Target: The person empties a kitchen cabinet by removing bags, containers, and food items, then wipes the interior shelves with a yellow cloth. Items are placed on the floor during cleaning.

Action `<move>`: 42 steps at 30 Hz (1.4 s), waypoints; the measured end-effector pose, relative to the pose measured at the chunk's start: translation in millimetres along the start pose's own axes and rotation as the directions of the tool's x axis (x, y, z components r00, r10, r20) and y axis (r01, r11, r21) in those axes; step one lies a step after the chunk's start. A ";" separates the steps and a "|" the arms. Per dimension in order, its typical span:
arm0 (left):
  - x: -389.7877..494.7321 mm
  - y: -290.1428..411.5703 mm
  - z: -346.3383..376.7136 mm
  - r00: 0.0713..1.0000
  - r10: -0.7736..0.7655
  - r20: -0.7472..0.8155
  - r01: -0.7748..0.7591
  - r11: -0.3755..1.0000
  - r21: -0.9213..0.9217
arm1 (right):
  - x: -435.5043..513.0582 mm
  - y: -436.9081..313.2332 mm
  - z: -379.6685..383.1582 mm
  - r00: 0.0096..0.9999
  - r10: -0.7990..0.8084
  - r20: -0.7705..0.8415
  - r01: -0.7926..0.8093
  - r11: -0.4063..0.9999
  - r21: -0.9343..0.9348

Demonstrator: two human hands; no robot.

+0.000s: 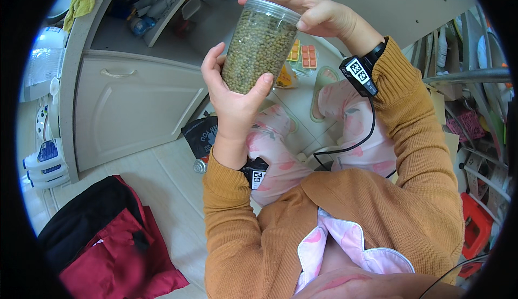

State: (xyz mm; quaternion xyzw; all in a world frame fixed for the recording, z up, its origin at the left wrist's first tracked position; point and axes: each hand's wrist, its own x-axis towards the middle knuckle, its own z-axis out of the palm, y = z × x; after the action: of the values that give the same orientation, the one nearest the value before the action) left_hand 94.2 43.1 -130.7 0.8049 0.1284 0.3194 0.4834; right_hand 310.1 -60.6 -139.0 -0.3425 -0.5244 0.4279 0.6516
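A clear plastic jar (259,48), nearly full of small green beans that look like mung beans, is held up in front of me, slightly tilted. My left hand (234,96) cups its lower part, with the thumb across the near side. Across the top, my right hand (323,16) spans the clear lid (273,10), its thumb on the right edge and its fingers reaching over to the far left. The lid sits on the jar. Part of the base is hidden by my left hand.
An open cabinet (194,28) lies beyond the jar, its panelled door (137,105) swung out left. On the floor are ice-cube-like trays (308,57), a yellow packet (286,78), a black bag (200,137), a can (200,166) and a red-black garment (117,242). Racks (481,76) stand right.
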 end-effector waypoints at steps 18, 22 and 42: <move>-3.0 -4.8 3.4 0.798 0.602 0.036 -0.542 0.691 0.478 | -2.1 -13.7 8.0 1.000 -0.015 0.013 0.013 0.986 0.167; 1.1 -4.3 1.6 0.694 0.710 0.123 -0.623 0.507 0.596 | -6.9 -17.4 12.2 0.974 0.217 -0.060 -0.206 0.966 0.153; 1.9 -8.6 -7.7 0.958 -0.020 0.285 -0.211 0.625 0.752 | -7.1 6.8 2.5 0.907 0.245 -0.342 -0.321 0.929 -0.184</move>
State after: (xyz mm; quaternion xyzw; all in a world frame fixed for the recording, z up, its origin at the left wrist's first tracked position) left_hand 91.6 53.7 -134.8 0.9749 0.1439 0.1473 0.0850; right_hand 305.8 -64.4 -147.3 -0.5536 -0.4059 0.3935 0.6115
